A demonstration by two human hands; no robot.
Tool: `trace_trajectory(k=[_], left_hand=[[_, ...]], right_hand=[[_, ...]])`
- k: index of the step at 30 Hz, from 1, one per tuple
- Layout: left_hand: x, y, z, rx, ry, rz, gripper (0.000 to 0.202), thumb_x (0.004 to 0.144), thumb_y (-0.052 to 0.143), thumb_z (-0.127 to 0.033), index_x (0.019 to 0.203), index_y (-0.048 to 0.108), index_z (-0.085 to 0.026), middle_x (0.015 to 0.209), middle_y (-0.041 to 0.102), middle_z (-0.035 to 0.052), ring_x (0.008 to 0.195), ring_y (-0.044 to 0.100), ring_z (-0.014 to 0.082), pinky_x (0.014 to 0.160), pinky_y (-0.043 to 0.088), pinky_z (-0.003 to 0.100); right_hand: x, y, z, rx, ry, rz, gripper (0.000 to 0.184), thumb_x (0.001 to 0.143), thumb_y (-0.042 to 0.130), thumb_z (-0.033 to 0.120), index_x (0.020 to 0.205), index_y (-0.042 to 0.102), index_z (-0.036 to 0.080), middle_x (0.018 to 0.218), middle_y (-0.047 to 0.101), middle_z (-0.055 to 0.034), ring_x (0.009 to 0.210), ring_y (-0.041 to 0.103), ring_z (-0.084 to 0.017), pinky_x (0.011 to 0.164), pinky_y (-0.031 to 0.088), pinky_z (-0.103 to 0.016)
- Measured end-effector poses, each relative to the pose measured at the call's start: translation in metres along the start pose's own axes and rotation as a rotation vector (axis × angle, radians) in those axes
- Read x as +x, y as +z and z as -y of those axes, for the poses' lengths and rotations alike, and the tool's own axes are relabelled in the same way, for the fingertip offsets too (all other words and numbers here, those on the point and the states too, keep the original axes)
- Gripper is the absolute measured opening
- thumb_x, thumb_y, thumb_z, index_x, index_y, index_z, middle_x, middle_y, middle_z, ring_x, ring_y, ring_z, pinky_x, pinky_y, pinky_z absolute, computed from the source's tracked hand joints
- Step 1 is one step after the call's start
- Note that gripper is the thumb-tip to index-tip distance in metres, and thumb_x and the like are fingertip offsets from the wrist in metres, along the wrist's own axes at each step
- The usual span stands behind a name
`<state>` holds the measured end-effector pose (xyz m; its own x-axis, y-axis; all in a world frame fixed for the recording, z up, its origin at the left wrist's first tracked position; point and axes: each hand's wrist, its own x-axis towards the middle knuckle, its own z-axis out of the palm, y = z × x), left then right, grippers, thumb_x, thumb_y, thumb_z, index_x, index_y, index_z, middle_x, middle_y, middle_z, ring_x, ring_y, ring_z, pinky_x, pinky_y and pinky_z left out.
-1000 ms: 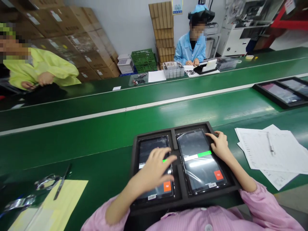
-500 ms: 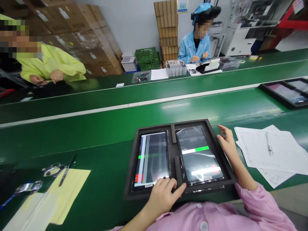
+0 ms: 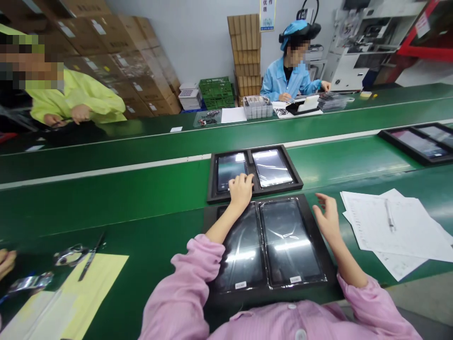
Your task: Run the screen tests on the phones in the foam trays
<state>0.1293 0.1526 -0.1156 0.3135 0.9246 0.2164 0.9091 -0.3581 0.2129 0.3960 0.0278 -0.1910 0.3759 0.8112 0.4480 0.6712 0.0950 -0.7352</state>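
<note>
The left hand [image 3: 241, 188] rests open on the far tray [image 3: 212, 175] holding 2 tablets; the right hand [image 3: 327, 218] hovers open beside the near tray [image 3: 320, 241].

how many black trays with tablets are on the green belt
3. The near tray lies in front of the person; the second tray sits just beyond it, under the left hand; the third tray is far right, cut off by the frame edge.

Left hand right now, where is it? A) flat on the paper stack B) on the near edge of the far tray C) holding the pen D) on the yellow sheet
B: the left hand rests on the near edge of the far tray, beside its left tablet.
</note>
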Motion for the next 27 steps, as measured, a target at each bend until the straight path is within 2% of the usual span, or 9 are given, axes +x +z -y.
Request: trace_trajectory(k=[2,4,7,9,11,13,17,21,27], left_hand=[[0.002,-0.001,-0.004,-0.041,-0.002,-0.059,0.032,0.099,0.047,-0.028,0.128,0.056,-0.018,0.121,0.057,0.0150,0.113,0.052,0.0321,0.091,0.035,0.045],[-0.011,-0.002,-0.005,-0.092,0.052,-0.051,0.028,0.099,0.048,-0.030,0.123,0.058,-0.020,0.118,0.058,0.0120,0.112,0.053,0.0299,0.093,0.036,0.044],[-0.042,0.007,0.000,-0.110,0.102,0.112,0.032,0.094,0.057,-0.032,0.123,0.057,-0.019,0.119,0.057,0.0112,0.114,0.052,0.0299,0.099,0.035,0.046],[-0.057,0.019,0.004,-0.095,0.048,0.207,0.040,0.090,0.061,-0.032,0.127,0.054,-0.018,0.123,0.055,0.0119,0.117,0.050,0.0309,0.103,0.035,0.048],[-0.063,0.028,0.006,-0.082,-0.012,0.246,0.042,0.089,0.061,-0.032,0.128,0.054,-0.020,0.124,0.054,0.0111,0.119,0.049,0.0304,0.103,0.035,0.046],[-0.061,0.031,0.006,-0.070,-0.053,0.275,0.040,0.088,0.060,-0.033,0.127,0.055,-0.022,0.125,0.054,0.0095,0.118,0.048,0.0294,0.103,0.035,0.045],[-0.049,0.026,0.002,-0.051,-0.101,0.367,0.038,0.084,0.059,-0.032,0.122,0.057,-0.024,0.120,0.054,0.0078,0.112,0.049,0.0290,0.099,0.036,0.045],[-0.041,0.026,-0.006,-0.024,-0.112,0.380,0.037,0.084,0.054,-0.026,0.120,0.057,-0.022,0.116,0.055,0.0105,0.108,0.050,0.0304,0.094,0.037,0.047],[-0.034,0.035,-0.014,0.004,-0.104,0.376,0.039,0.084,0.046,-0.016,0.121,0.056,-0.018,0.120,0.053,0.0159,0.112,0.047,0.0343,0.088,0.040,0.048]], right_hand=[[-0.012,0.010,-0.007,-0.106,-0.035,0.124,0.036,0.088,0.049,0.038,0.116,0.059,0.018,0.107,0.055,-0.0131,0.102,0.052,-0.030,0.092,0.045,-0.051],[-0.023,0.018,-0.014,-0.177,-0.019,0.177,0.038,0.089,0.052,0.044,0.116,0.062,0.018,0.110,0.053,-0.0143,0.104,0.050,-0.032,0.093,0.044,-0.052],[-0.032,0.024,-0.022,-0.192,0.003,0.172,0.043,0.090,0.055,0.054,0.115,0.067,0.021,0.113,0.049,-0.0140,0.105,0.049,-0.031,0.093,0.044,-0.052],[-0.033,0.025,-0.026,-0.169,0.006,0.159,0.046,0.090,0.055,0.061,0.110,0.070,0.023,0.112,0.048,-0.0129,0.105,0.049,-0.031,0.094,0.043,-0.051],[-0.031,0.025,-0.028,-0.149,0.017,0.143,0.052,0.088,0.054,0.068,0.106,0.073,0.023,0.111,0.048,-0.0126,0.104,0.049,-0.031,0.095,0.042,-0.052],[-0.029,0.024,-0.029,-0.132,0.032,0.139,0.056,0.085,0.055,0.073,0.103,0.075,0.023,0.110,0.049,-0.0125,0.104,0.049,-0.031,0.095,0.042,-0.051],[-0.030,0.024,-0.029,-0.111,0.073,0.142,0.056,0.084,0.056,0.073,0.104,0.075,0.024,0.109,0.049,-0.0121,0.105,0.049,-0.032,0.094,0.042,-0.052],[-0.034,0.025,-0.029,-0.117,0.068,0.147,0.054,0.085,0.056,0.071,0.108,0.072,0.026,0.109,0.048,-0.0114,0.106,0.048,-0.032,0.095,0.042,-0.053],[-0.033,0.024,-0.030,-0.123,0.054,0.166,0.049,0.086,0.058,0.066,0.110,0.070,0.025,0.110,0.048,-0.0110,0.107,0.049,-0.031,0.095,0.043,-0.052]])
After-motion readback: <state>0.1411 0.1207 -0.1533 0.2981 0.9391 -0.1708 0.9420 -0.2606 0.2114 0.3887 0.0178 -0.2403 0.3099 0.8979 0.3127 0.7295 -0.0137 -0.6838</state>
